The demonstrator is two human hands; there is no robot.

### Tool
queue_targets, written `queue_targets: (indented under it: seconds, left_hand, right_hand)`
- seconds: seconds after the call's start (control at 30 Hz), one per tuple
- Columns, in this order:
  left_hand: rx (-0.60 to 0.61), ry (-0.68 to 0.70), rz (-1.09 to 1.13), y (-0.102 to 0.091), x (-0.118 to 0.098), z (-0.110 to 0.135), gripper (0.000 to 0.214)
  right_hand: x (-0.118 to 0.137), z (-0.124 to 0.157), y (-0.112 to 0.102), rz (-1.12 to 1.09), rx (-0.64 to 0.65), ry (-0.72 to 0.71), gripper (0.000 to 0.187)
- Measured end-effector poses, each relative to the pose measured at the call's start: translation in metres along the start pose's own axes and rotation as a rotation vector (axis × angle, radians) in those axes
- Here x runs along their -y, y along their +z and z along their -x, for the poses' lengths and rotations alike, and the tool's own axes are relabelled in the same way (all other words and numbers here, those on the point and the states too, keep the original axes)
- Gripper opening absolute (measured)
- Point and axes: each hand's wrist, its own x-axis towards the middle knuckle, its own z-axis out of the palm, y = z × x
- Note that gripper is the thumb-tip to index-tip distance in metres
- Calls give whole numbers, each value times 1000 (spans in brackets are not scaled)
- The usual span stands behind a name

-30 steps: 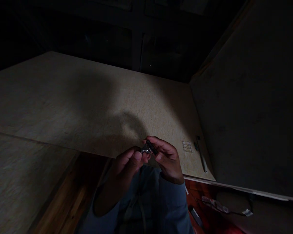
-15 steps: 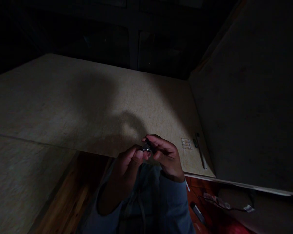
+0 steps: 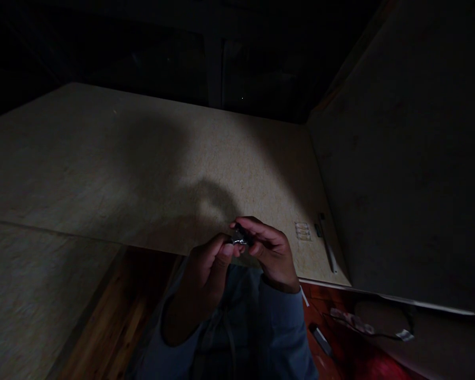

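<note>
Close to my body, at the table's near edge, both hands meet around a small dark object with a shiny metal part (image 3: pixel 239 240). Its kind is hard to make out in the dim light. My left hand (image 3: pixel 206 266) pinches the shiny side between thumb and fingers. On the other side, my right hand (image 3: pixel 276 253) grips the dark part with thumb and curled fingers. Fingers hide much of the object. Below it lies my blue-grey clothing.
A pale table (image 3: pixel 229 153) spreads ahead, with a dark upright panel (image 3: pixel 411 174) on its right. Near that panel lie a small clear pack (image 3: pixel 303 231), a tiny dark green piece (image 3: pixel 317 230) and a slim grey rod (image 3: pixel 328 245). A cable (image 3: pixel 374 338) hangs lower right.
Both hands keep their hold on the small object, almost unmoved. The shiny part catches the light slightly differently, and the view has shifted a little.
</note>
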Motion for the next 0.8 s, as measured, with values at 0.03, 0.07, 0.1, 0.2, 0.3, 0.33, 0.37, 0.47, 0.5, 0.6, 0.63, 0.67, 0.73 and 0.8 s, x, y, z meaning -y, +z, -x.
queue_targets:
  seconds: [0.03,0.07,0.1,0.2,0.3,0.33,0.37,0.47,0.5,0.6,0.63,0.67,0.73,0.8]
  left_hand:
    - [10,9,-13,-1,1,0,38]
    - [20,19,-25,-1,2,0,37]
    - [27,33,-36,-2,3,0,37]
    - [31,62,-75,-2,4,-1,37]
    - [35,72,-85,-3,5,-3,36]
    - [40,72,-84,-3,5,-3,36]
    - [46,76,-84,-3,6,-4,36]
    - [61,98,-102,-5,7,-3,34]
    - [64,109,-108,-5,7,-3,33]
    - [76,138,-111,-6,6,-4,30]
    - [79,142,-109,-7,6,-5,30]
    - [78,143,-112,-7,6,-5,30]
    - [79,143,-124,-7,6,-6,29]
    - [84,155,-130,-7,8,-7,29]
  right_hand:
    - [0,0,0,0,0,2,40]
    - [0,0,-1,-1,2,5,39]
    - [0,-1,-1,-1,4,8,39]
    - [-1,-1,-2,1,3,8,40]
    - [-1,-1,-4,18,-3,5,40]
    - [-2,-1,-4,24,-3,5,40]
    - [-2,-1,-4,29,-3,6,40]
    - [-1,-1,-5,36,2,10,40]
    - [-1,-1,-5,39,1,11,39]
    - [-1,-1,-5,51,-2,7,39]
    - [-1,0,-6,55,-1,6,39]
    - [-1,0,-6,58,-3,5,40]
    - [-1,0,-6,62,-3,7,40]
    - [-1,0,-6,69,-7,11,40]
